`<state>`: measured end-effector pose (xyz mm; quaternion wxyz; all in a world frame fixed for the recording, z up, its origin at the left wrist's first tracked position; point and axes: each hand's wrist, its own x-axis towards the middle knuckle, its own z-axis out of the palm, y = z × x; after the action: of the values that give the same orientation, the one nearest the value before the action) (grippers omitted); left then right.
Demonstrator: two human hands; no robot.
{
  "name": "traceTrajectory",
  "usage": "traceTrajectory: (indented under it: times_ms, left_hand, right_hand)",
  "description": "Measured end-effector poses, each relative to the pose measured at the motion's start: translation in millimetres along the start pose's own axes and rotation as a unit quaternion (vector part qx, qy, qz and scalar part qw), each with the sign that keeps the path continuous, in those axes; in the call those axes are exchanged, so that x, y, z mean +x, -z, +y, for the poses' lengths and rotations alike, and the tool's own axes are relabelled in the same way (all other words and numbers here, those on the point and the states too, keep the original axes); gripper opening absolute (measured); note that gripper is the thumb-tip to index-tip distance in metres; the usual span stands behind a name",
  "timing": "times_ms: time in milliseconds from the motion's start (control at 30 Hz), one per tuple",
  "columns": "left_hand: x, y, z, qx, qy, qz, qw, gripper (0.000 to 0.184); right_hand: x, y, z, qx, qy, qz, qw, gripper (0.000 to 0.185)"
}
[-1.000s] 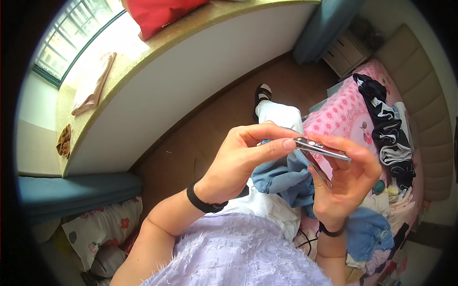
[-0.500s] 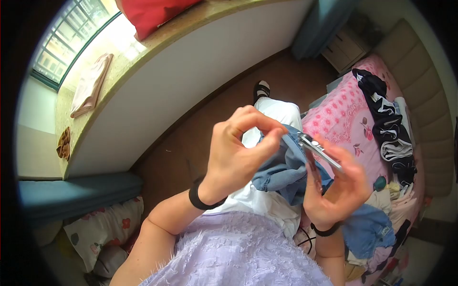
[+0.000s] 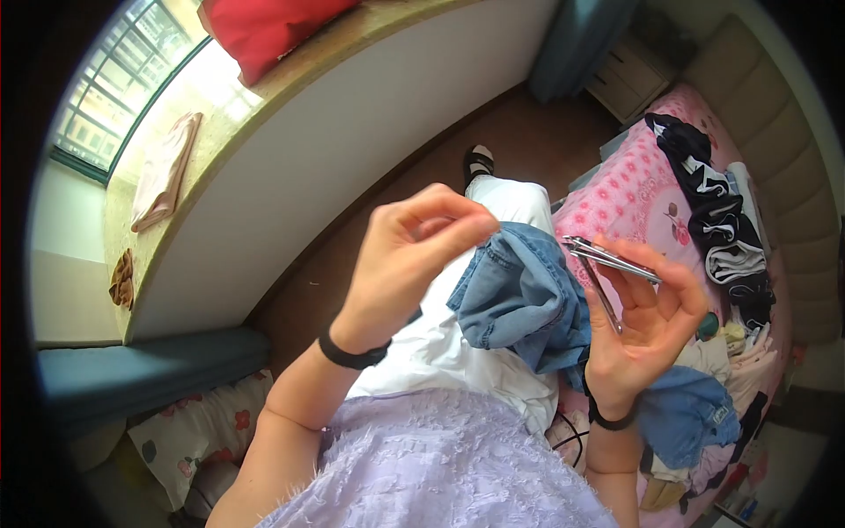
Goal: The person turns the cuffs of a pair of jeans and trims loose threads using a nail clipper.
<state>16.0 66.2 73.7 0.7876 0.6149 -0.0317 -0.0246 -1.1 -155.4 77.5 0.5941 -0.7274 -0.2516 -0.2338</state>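
Note:
My right hand [image 3: 641,326] holds a silver nail clipper [image 3: 613,262] between thumb and fingers, its two arms spread apart in a V that points left. My left hand [image 3: 421,251] is raised to the left of the clipper and apart from it, with thumb and index fingertips pinched together. Whatever may be between those fingertips is too small to make out. Below and between the hands, blue denim cloth [image 3: 519,295] lies over the white trousers [image 3: 422,356] on my lap.
At the right is a bed with a pink flowered cover [image 3: 629,189], bearing dark clothes [image 3: 709,216] and a denim garment [image 3: 687,414]. A stone sill [image 3: 224,145] at the upper left holds a red bag [image 3: 268,31] and a folded pink cloth [image 3: 165,176].
My left hand has let go of the clipper's end and moved left, its fingertips now pinched. The clipper has turned slightly in my right hand, and more denim shows between the hands.

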Motion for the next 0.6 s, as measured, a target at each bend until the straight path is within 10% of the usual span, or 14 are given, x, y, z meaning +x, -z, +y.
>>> traceTrajectory:
  times_ms: [600]
  left_hand:
    - [5, -28, -12, 0.024, 0.034, -0.052, 0.998, 0.011]
  right_hand:
    - [-8, -2, 1, -0.139, 0.141, -0.080, 0.977, 0.047]
